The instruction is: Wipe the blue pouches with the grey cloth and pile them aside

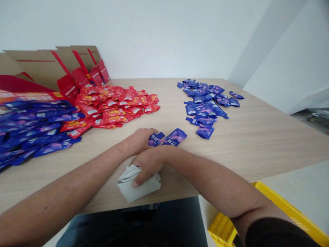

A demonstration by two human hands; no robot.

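My left hand (140, 140) is at the table's middle, its fingers closed over the edge of a blue pouch (155, 140) with purple fruit pictures. Part of that hand is hidden behind the right wrist and fingers. Close to my body, my right hand (151, 161) grips a folded white cloth (141, 190), with the thumb across its top. A second blue pouch (176, 137) lies just beyond the right wrist, partly covered by it.
Red pouches (113, 106) are heaped at centre left, with blue pouches (38, 127) piled at far left. Red cardboard boxes (77, 73) stand behind them. Scattered blue pouches (203, 106) lie at back right. Beside the table (257, 144) at lower right is a yellow crate (277, 202).
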